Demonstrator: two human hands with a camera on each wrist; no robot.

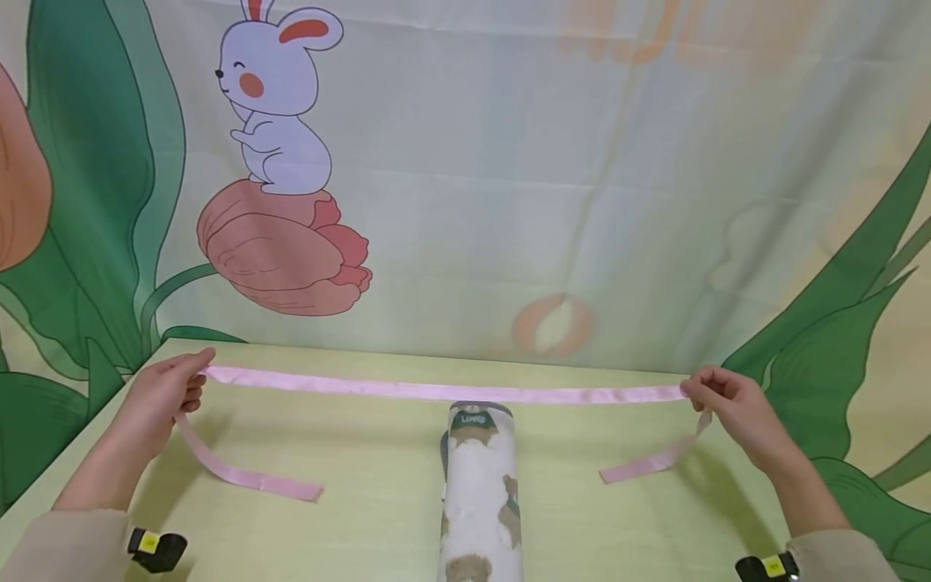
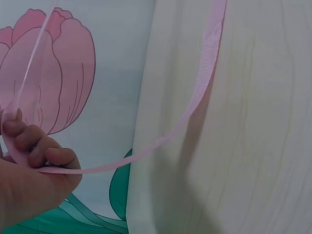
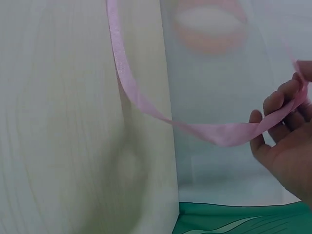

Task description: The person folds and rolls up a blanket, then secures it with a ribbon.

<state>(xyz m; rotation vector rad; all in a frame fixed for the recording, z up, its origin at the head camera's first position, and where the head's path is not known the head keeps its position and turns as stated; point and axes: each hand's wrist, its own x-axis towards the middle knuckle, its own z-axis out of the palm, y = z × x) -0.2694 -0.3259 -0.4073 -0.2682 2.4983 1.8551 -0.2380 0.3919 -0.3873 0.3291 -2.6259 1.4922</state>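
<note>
A pink ribbon (image 1: 436, 391) is stretched nearly straight between both hands above the table. My left hand (image 1: 162, 396) grips it near one end, fingers curled round it; the loose tail (image 2: 207, 63) hangs down and lies toward the table's middle. On the other side my right hand (image 1: 738, 408) pinches the ribbon between thumb and fingers, and its tail (image 3: 129, 87) dangles below the palm. Beneath the taut span lies a rolled white cloth (image 1: 480, 485) with brown bear prints and a grey edge, its far end close to the ribbon. Neither hand touches the roll.
The pale yellow table (image 1: 364, 453) reaches back to a hanging cloth backdrop (image 1: 465, 202) printed with a rabbit, tulips and green leaves. Black devices with yellow labels are worn at both wrists.
</note>
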